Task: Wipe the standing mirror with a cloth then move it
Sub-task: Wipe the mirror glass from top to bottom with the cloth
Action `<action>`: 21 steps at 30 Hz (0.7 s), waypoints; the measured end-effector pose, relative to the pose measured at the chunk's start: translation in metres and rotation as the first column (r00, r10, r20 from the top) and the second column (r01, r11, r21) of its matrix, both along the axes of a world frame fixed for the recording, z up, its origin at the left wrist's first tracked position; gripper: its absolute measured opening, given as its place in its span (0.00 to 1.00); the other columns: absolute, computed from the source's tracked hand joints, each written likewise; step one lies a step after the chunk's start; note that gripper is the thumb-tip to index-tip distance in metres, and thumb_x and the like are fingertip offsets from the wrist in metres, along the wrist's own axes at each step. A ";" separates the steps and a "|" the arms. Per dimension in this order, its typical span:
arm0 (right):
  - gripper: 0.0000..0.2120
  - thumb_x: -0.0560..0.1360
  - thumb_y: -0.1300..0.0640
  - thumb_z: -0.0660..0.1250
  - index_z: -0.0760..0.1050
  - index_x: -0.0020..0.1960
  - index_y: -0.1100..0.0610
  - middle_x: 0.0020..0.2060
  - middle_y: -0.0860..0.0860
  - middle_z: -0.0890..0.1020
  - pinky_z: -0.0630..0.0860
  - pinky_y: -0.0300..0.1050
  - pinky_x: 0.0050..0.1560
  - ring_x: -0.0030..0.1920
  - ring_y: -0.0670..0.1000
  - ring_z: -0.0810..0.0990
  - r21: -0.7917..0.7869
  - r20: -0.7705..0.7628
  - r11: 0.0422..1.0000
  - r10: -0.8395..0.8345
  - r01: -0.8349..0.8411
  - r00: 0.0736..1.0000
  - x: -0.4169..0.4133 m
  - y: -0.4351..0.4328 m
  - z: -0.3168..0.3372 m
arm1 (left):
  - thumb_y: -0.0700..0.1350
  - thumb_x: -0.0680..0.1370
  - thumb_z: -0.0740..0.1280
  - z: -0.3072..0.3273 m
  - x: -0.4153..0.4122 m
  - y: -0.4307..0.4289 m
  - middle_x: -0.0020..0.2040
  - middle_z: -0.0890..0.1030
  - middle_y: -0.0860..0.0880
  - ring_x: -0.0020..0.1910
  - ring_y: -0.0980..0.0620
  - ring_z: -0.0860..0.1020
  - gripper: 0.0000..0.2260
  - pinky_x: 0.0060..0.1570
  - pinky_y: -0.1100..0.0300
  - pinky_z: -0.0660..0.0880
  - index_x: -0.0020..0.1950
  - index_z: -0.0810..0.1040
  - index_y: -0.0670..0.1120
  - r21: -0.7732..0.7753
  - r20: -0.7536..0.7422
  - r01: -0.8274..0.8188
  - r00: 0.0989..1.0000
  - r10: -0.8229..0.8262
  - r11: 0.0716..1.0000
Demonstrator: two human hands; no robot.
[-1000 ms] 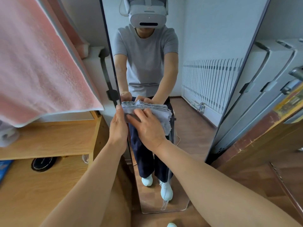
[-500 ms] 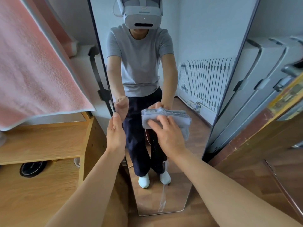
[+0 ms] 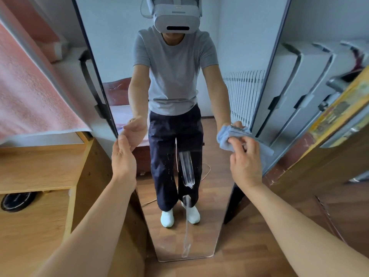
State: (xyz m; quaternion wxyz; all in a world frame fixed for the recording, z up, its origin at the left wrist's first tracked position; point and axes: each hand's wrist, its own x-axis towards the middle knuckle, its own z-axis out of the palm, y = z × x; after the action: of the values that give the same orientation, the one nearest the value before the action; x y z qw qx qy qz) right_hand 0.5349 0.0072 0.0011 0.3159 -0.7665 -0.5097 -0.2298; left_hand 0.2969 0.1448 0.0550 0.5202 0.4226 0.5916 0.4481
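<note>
The tall standing mirror (image 3: 217, 222) leans upright in front of me, its dark frame running from top to floor. A whitish streak runs down its lower middle. My right hand (image 3: 245, 162) presses a folded pale blue cloth (image 3: 229, 134) against the glass near the mirror's right edge. My left hand (image 3: 123, 156) is at the mirror's left edge, fingers apart, palm facing the frame and holding nothing. The glass reflects a person in a grey shirt and dark trousers.
A wooden desk and shelf (image 3: 40, 166) stand close on the left, with a pink towel (image 3: 30, 92) hanging above. White cabinet doors (image 3: 295, 92) and a wooden door edge (image 3: 319, 164) stand to the right. Wood floor (image 3: 259, 256) lies below the mirror.
My right hand has swept the cloth from the mirror's left side across to its right edge. My left hand has stayed at the left frame and loosened. The streak on the glass now shows.
</note>
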 end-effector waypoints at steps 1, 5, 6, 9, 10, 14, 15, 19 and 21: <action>0.24 0.65 0.75 0.65 0.73 0.56 0.57 0.50 0.53 0.65 0.77 0.52 0.43 0.46 0.58 0.72 0.003 -0.020 1.000 -0.004 0.004 1.000 0.001 -0.001 -0.001 | 0.58 0.81 0.51 0.000 0.001 0.000 0.66 0.74 0.51 0.61 0.54 0.71 0.21 0.58 0.59 0.64 0.71 0.67 0.51 -0.003 0.005 -0.008 1.000 0.008 1.000; 0.22 0.68 0.75 0.64 0.72 0.58 0.58 0.52 0.56 0.68 0.77 0.51 0.46 0.49 0.60 0.74 0.071 -0.124 0.997 -0.033 0.042 0.992 -0.008 0.005 -0.001 | 0.58 0.81 0.51 -0.001 0.003 -0.001 0.65 0.74 0.52 0.59 0.56 0.71 0.22 0.57 0.60 0.64 0.71 0.67 0.52 0.005 -0.008 -0.025 1.000 0.025 1.000; 0.22 0.68 0.75 0.64 0.72 0.59 0.58 0.52 0.58 0.70 0.77 0.50 0.47 0.49 0.59 0.74 0.091 -0.129 0.995 -0.020 0.032 0.991 -0.014 0.008 0.000 | 0.59 0.81 0.51 -0.001 0.003 -0.001 0.65 0.74 0.52 0.58 0.56 0.71 0.22 0.56 0.59 0.64 0.71 0.68 0.52 0.007 -0.013 -0.027 1.000 0.027 1.000; 0.21 0.70 0.73 0.62 0.74 0.60 0.58 0.52 0.58 0.74 0.76 0.45 0.49 0.49 0.56 0.74 0.096 -0.084 0.993 0.079 -0.071 0.993 -0.035 0.024 0.003 | 0.59 0.81 0.51 -0.004 0.002 -0.001 0.62 0.75 0.53 0.58 0.56 0.72 0.22 0.56 0.59 0.65 0.70 0.69 0.52 0.029 -0.017 -0.017 1.000 0.018 0.999; 0.20 0.71 0.71 0.60 0.75 0.60 0.58 0.51 0.57 0.75 0.76 0.45 0.49 0.49 0.56 0.74 0.093 -0.053 0.990 0.115 -0.110 0.992 -0.045 0.030 0.003 | 0.59 0.81 0.51 -0.005 0.001 -0.001 0.61 0.75 0.53 0.58 0.56 0.72 0.22 0.56 0.59 0.65 0.70 0.69 0.52 0.033 -0.017 -0.012 1.000 0.013 0.999; 0.15 0.76 0.66 0.58 0.78 0.58 0.57 0.48 0.55 0.76 0.77 0.52 0.49 0.46 0.58 0.76 0.110 0.026 0.961 0.252 -0.254 0.967 -0.091 0.062 -0.003 | 0.61 0.80 0.51 -0.010 -0.007 -0.001 0.61 0.74 0.55 0.60 0.56 0.71 0.23 0.57 0.59 0.64 0.70 0.69 0.53 0.035 -0.016 0.027 1.000 -0.026 0.999; 0.15 0.76 0.66 0.59 0.77 0.59 0.56 0.49 0.55 0.74 0.77 0.52 0.49 0.46 0.58 0.76 0.082 0.043 0.953 0.289 -0.292 0.956 -0.103 0.070 -0.005 | 0.60 0.80 0.50 -0.011 -0.010 -0.002 0.62 0.74 0.55 0.61 0.56 0.71 0.23 0.59 0.59 0.64 0.71 0.69 0.53 0.026 -0.008 0.039 0.999 -0.039 0.999; 0.16 0.76 0.59 0.57 0.77 0.59 0.56 0.49 0.54 0.73 0.76 0.51 0.38 0.43 0.57 0.74 0.008 0.066 0.891 0.453 -0.454 0.889 -0.148 0.096 -0.003 | 0.60 0.81 0.50 -0.011 -0.018 -0.002 0.59 0.80 0.51 0.59 0.56 0.76 0.23 0.57 0.64 0.70 0.66 0.75 0.49 0.000 0.056 0.104 0.993 -0.104 0.995; 0.14 0.72 0.56 0.63 0.79 0.57 0.54 0.47 0.52 0.78 0.76 0.48 0.35 0.43 0.56 0.74 -0.078 0.113 0.875 0.483 -0.477 0.868 -0.167 0.105 0.000 | 0.59 0.81 0.51 -0.010 -0.022 -0.003 0.52 0.81 0.52 0.52 0.60 0.78 0.22 0.44 0.70 0.72 0.60 0.77 0.48 0.004 0.056 0.117 0.992 -0.117 0.993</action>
State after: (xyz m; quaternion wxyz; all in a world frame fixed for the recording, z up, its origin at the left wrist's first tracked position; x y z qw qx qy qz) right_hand 0.3676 0.1121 0.0009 0.3111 -0.6065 -0.7089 -0.1811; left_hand 0.2751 0.1413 0.0446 0.5620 0.4437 0.5509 0.4288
